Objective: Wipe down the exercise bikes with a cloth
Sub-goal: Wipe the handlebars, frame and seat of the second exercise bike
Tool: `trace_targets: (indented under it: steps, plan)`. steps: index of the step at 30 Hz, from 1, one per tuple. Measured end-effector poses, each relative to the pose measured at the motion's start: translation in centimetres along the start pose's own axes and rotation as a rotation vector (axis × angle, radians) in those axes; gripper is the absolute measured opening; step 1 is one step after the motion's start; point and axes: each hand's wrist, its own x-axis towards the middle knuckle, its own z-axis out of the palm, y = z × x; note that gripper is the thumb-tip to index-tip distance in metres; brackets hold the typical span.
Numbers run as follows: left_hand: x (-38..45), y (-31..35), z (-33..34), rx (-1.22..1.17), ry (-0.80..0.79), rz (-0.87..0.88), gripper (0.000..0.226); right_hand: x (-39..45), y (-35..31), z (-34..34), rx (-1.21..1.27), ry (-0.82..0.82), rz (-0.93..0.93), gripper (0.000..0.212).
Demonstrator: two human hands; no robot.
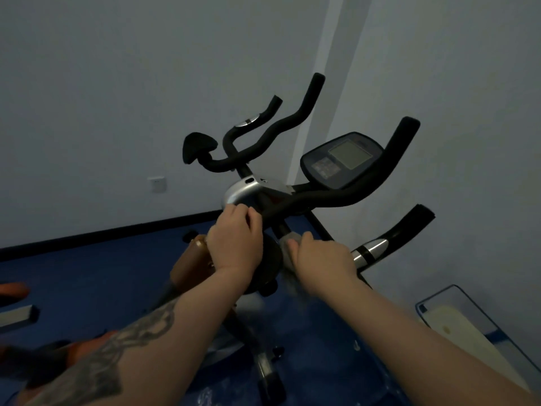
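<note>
An exercise bike stands in front of me with black foam handlebars [336, 197] and a dark console with a grey screen [341, 159]. My left hand [235, 238] has its fingers curled over the near end of the handlebar, beside the silver stem cover [243, 191]. My right hand [320, 259] grips a grey cloth [288, 253] and presses it against the bar just below the handlebar, near the chrome pulse sensor [370, 250]. Part of the cloth hangs blurred under my right wrist.
The bike stands on a blue floor [102, 276] near a white wall corner. A wall socket [158, 184] is at the left. Orange and grey equipment parts [14, 290] lie at the far left. A clear bin [468, 326] sits at the lower right.
</note>
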Motion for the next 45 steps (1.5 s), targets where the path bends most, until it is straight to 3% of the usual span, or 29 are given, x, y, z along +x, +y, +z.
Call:
trace_targets:
  steps: [4, 7, 11, 14, 16, 19, 23, 26, 29, 33, 37, 39, 42, 45]
  plan:
    - [-0.1, -0.1, 0.0, -0.006, 0.003, 0.012, 0.029, 3.9, -0.8, -0.7, 0.342, -0.054, 0.07, 0.052]
    - [-0.1, -0.2, -0.2, -0.103, -0.021, -0.058, 0.032, 3.1, -0.3, -0.4, 0.458, 0.015, 0.115, 0.039]
    - [0.8, -1.6, -0.3, -0.39, -0.088, -0.275, 0.029, 0.4, 1.7, -1.0, 0.696, 0.325, 0.189, 0.031]
    - [3.0, -2.4, -0.8, -0.47, -0.15, -0.286, 0.026, 0.8, 3.4, -3.0, 0.79, 0.685, 0.181, 0.04]
    - [5.1, -2.1, -0.9, -0.494, -0.156, -0.285, 0.025, 2.0, 3.5, -4.1, 0.729, 0.765, 0.12, 0.047]
    - [7.9, -0.5, -0.3, -0.513, -0.269, -0.256, 0.025, 4.6, 1.9, -3.8, 0.477, 0.61, 0.108, 0.05]
    - [8.1, 0.6, 1.6, -0.529, -0.462, -0.188, 0.021, 6.7, -1.6, -1.0, 0.462, 0.516, 0.112, 0.042]
    - [7.9, -0.3, 2.4, -0.493, -0.546, -0.12, 0.016, 7.4, 1.5, -1.8, 0.334, 0.454, -0.041, 0.044]
    - [7.9, -0.7, 2.9, -0.423, -0.577, -0.003, 0.018, 7.4, 5.6, -3.3, 0.267, 0.455, 0.09, 0.041]
    - [7.9, -0.1, 3.3, -0.401, -0.593, 0.189, 0.018, 6.9, 1.9, -2.2, 0.47, 0.595, 0.24, 0.027]
    - [8.2, 0.6, 3.4, -0.507, -0.653, 0.137, 0.024, 5.2, 2.1, -2.4, 0.437, 0.603, 0.131, 0.032]
    - [8.3, 1.2, 3.5, -0.525, -0.685, 0.15, 0.018, 4.7, 4.3, -3.3, 0.406, 0.602, 0.188, 0.036]
    - [8.9, 2.5, 3.9, -0.622, -0.778, 0.092, 0.01, 3.7, 5.0, -4.2, 0.694, 0.657, 0.358, 0.038]
    - [9.7, 3.8, 4.3, -0.752, -0.936, 0.023, 0.026, 3.5, 4.3, -4.5, 1.003, 0.635, 0.381, 0.043]
